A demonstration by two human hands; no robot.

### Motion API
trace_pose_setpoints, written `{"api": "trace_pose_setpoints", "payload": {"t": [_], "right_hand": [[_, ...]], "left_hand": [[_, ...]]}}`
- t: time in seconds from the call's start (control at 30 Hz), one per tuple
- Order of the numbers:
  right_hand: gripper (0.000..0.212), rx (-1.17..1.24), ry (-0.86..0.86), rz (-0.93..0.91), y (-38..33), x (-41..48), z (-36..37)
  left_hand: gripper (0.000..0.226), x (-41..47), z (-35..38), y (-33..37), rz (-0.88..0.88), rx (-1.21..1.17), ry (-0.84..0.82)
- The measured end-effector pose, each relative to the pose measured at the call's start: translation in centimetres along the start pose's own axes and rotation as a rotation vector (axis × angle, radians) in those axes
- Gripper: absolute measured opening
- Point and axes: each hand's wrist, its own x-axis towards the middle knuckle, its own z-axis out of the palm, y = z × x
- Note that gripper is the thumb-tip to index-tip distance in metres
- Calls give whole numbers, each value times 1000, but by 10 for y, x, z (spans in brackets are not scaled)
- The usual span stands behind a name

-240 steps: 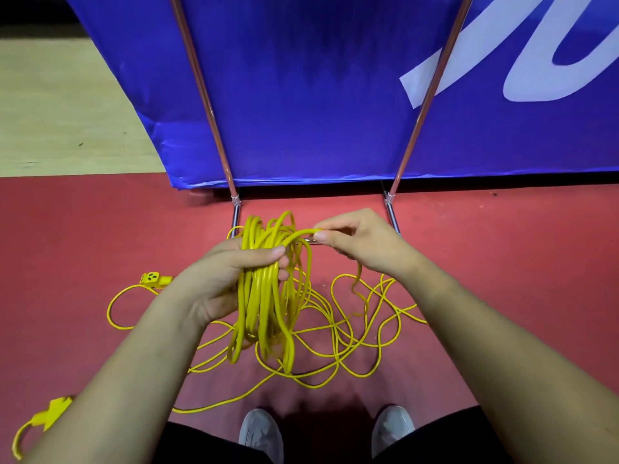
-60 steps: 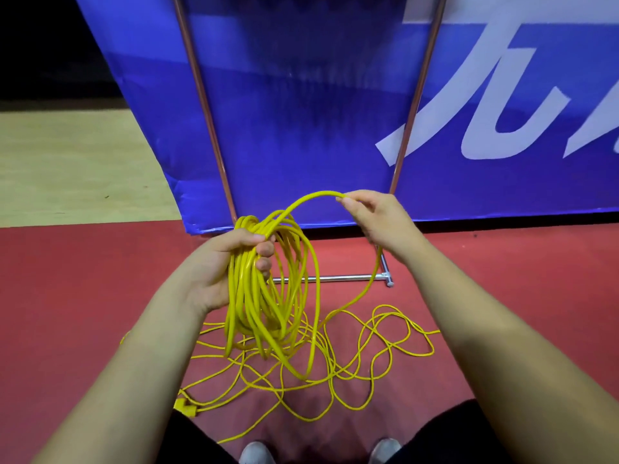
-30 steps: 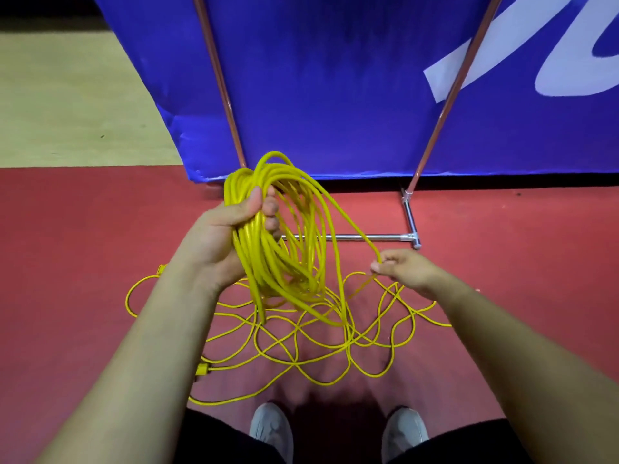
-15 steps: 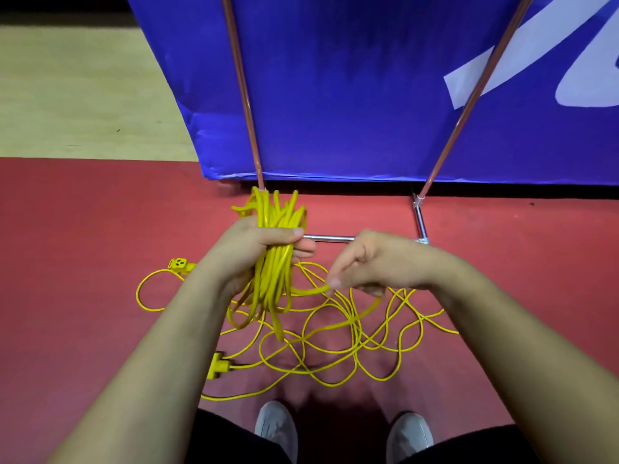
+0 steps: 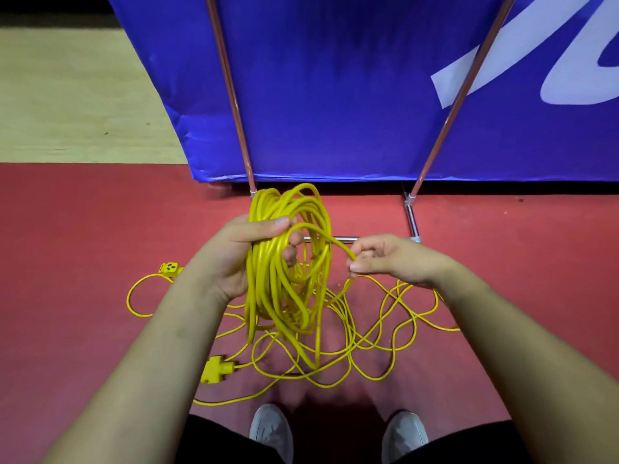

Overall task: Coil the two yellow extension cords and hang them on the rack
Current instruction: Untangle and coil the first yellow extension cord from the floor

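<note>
My left hand (image 5: 234, 252) grips a thick coil of yellow extension cord (image 5: 284, 279) that hangs in front of me above the red floor. My right hand (image 5: 392, 259) pinches one strand of the same cord just to the right of the coil; the strand arcs over to my left hand. Loose yellow cord (image 5: 378, 333) lies tangled on the floor beneath. A yellow socket end (image 5: 170, 268) lies at the left and a yellow plug block (image 5: 216, 369) near my left forearm. The rack's copper-coloured legs (image 5: 234, 105) rise just behind the coil.
A blue banner (image 5: 335, 78) hangs behind the rack. The rack's metal base bar (image 5: 413, 222) rests on the red floor (image 5: 67, 246). A pale wooden floor (image 5: 67, 95) lies at the far left. My two grey shoes (image 5: 271, 430) stand below the tangle.
My right hand has moved right and away from the coil, drawing a strand into a fresh loop. The coil in my left hand has spread wider. The view has shifted slightly.
</note>
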Motion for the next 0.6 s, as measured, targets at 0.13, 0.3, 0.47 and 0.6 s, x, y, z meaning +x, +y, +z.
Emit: {"api": "trace_pose_setpoints", "payload": {"t": [0.13,0.3,0.47,0.6], "right_hand": [[5,218,153,-69,1,2,1],[16,425,233,-228,-33,-5,-4],[13,-79,48,-187,-74,-22,22],[22,-305,68,-244,-93,-21,41]], "left_hand": [[10,-1,3,-1,-71,181,146],[16,-5,5,-1,-136,147,166],[16,-3,9,-10,-169,236,83],[9,-3,10,-13,-167,257,57]]}}
